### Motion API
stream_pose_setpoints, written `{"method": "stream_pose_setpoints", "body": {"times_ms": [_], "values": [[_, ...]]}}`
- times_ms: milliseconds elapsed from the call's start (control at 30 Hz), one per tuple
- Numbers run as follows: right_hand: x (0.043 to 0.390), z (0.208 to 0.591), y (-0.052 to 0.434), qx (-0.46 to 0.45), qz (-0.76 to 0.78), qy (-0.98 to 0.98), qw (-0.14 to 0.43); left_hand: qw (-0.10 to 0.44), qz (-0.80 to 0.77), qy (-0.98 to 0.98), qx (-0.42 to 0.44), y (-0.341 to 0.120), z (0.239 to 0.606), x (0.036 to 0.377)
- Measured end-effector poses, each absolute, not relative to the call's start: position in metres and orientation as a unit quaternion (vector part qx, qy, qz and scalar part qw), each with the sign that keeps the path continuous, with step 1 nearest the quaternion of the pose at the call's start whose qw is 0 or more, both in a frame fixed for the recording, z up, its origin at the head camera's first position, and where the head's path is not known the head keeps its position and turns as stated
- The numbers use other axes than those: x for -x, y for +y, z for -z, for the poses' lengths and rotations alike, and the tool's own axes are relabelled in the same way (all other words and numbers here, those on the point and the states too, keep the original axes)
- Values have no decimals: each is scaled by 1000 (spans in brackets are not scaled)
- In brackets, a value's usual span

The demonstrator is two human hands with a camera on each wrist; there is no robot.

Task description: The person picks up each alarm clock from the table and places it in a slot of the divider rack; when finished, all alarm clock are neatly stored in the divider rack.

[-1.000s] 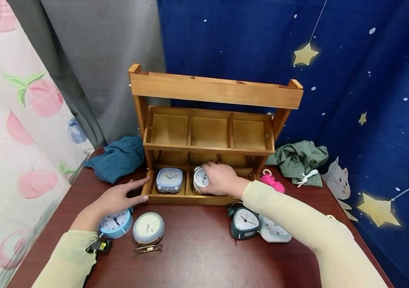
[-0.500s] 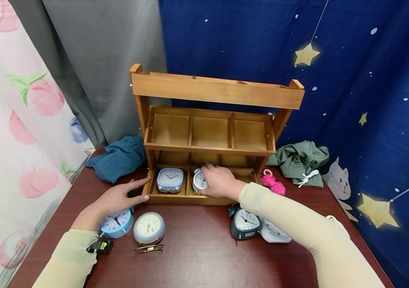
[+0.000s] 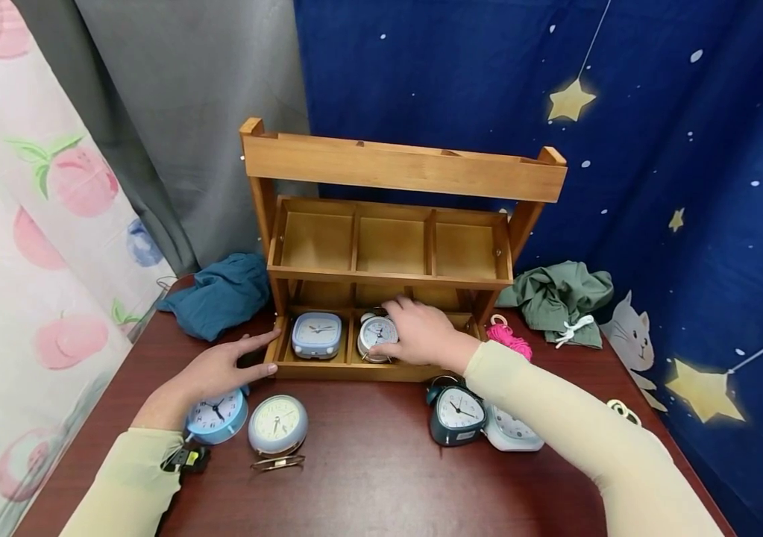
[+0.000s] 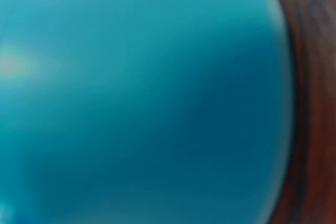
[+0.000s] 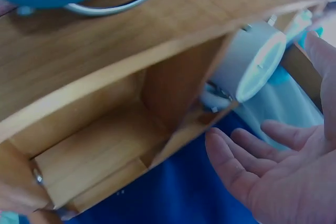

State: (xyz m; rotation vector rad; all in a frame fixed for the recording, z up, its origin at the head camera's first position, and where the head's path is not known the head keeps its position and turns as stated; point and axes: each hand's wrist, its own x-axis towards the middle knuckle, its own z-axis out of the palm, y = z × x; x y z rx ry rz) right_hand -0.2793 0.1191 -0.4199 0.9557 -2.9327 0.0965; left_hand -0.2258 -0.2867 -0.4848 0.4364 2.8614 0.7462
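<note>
A round white alarm clock (image 3: 374, 332) sits in the middle compartment of the wooden rack's (image 3: 361, 371) bottom tier. My right hand (image 3: 424, 335) is beside it, thumb over its front in the head view. The right wrist view has my loosely spread fingers (image 5: 223, 156) apart from the clock (image 5: 244, 64). My left hand (image 3: 213, 369) touches the rack's lower left end with straight fingers. In the left compartment stands a pale blue square clock (image 3: 316, 335). Beneath my left wrist lies a round light-blue alarm clock (image 3: 216, 419), whose blue surface (image 4: 131, 77) fills most of the left wrist view.
On the table (image 3: 368, 462) are a grey-blue round clock (image 3: 277, 425), a dark green triangular clock (image 3: 458, 415) and a white clock (image 3: 514, 432) partly under my right sleeve. Teal cloth (image 3: 220, 294), green cloth (image 3: 556, 298) and pink yarn (image 3: 509, 339) flank the rack.
My right hand has let go of the white alarm clock and drawn slightly right, so more of its face shows. My left hand has stayed in place.
</note>
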Motion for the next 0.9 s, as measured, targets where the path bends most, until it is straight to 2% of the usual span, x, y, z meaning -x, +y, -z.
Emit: {"method": "stream_pose_setpoints", "body": {"times_ms": [500, 900], "values": [[227, 404, 221, -343, -154, -926, 24, 80, -250, 954, -146, -287, 485, 226], [188, 424, 252, -350, -166, -922, -18, 76, -251, 953, -149, -286, 485, 227]]}}
